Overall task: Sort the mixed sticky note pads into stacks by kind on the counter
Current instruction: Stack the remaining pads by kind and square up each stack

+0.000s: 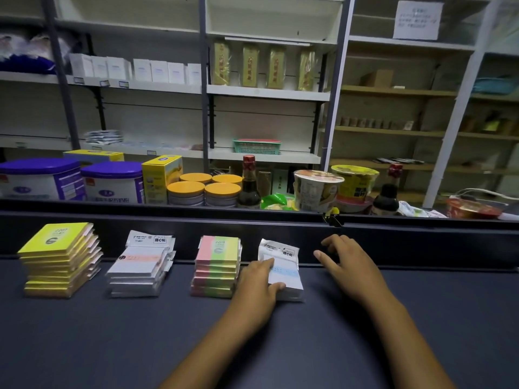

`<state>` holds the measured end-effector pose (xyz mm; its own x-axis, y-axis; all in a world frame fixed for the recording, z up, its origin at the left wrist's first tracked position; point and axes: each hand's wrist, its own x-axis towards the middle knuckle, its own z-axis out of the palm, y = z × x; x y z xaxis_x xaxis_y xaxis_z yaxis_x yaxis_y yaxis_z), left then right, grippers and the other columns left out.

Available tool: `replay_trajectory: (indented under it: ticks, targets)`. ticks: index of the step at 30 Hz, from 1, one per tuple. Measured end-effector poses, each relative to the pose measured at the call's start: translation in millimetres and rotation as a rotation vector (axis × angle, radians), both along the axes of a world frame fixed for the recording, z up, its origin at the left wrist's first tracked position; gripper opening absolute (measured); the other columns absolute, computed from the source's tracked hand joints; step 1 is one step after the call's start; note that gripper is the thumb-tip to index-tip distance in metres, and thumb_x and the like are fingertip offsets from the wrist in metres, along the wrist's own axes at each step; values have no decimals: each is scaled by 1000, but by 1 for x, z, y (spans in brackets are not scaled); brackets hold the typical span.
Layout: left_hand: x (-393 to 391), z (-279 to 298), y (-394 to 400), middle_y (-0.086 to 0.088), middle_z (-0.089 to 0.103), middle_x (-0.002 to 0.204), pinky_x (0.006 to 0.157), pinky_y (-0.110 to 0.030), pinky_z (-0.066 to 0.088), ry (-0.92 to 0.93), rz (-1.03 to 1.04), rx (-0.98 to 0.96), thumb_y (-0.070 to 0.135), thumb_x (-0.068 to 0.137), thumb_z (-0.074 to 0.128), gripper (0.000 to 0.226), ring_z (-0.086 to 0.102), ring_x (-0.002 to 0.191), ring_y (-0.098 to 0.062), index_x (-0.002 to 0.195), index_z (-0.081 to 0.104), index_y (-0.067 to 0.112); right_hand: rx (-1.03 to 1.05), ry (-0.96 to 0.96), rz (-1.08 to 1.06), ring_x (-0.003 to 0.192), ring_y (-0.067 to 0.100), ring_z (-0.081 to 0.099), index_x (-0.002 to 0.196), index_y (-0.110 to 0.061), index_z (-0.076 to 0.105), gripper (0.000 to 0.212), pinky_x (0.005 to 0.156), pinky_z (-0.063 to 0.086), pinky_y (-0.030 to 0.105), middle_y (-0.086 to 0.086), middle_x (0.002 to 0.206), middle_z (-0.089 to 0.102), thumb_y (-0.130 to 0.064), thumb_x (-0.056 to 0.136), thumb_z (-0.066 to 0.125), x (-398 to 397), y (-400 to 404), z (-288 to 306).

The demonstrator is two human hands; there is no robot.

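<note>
Four stacks of sticky note pads stand in a row on the dark counter [309, 346]. From the left: a yellow stack [60, 259], a white stack with an orange band [140, 268], a pink-and-green stack [217, 266], and a white stack with a blue band [285, 272]. My left hand [259, 282] grips the left side of the blue-banded stack, fingers curled onto its top and front. My right hand [346, 261] hovers to the right of that stack, fingers spread and loosely bent, holding nothing.
A raised dark ledge [252, 220] runs along the back of the counter. Behind it stand milk powder tins [112, 181], yellow-lidded jars [205, 192], sauce bottles [248, 183] and noodle cups [317, 189]. Store shelves fill the background.
</note>
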<state>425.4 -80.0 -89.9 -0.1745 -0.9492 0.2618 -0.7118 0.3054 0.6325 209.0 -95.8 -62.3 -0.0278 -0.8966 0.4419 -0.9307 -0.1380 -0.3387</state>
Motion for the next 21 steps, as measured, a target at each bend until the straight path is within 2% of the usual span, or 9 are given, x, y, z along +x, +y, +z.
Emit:
replay_trajectory:
  ticks: [5,11,15,21]
  targets:
    - [-3,-4,7,-9,19,159,114,-28,17,-146,22,-62,26,103,44,38,19,143,-25,139,46,16,-6,-19,26,100,6,50,119,-29,55,33,83,48,29,-14,102,51,-52,95,53,0,-1,0]
    - [-2,-7,9,-6,17,159,115,-29,20,-197,-18,-112,24,105,38,40,17,144,-22,143,38,13,24,-28,23,100,8,52,118,-28,56,31,84,50,29,-13,103,52,-49,95,55,-2,1,-3]
    - [4,-5,9,-3,25,154,115,-30,25,-199,-20,-193,34,102,43,44,23,141,-20,142,40,17,61,-25,17,101,8,52,119,-27,56,31,84,51,31,-13,104,53,-47,95,56,-3,7,-6]
    - [9,7,15,8,49,123,93,-25,38,-179,-58,-327,38,96,51,29,47,116,-13,123,54,26,137,48,-34,110,12,53,121,-26,53,32,89,51,34,-9,116,53,-47,97,53,-8,34,-7]
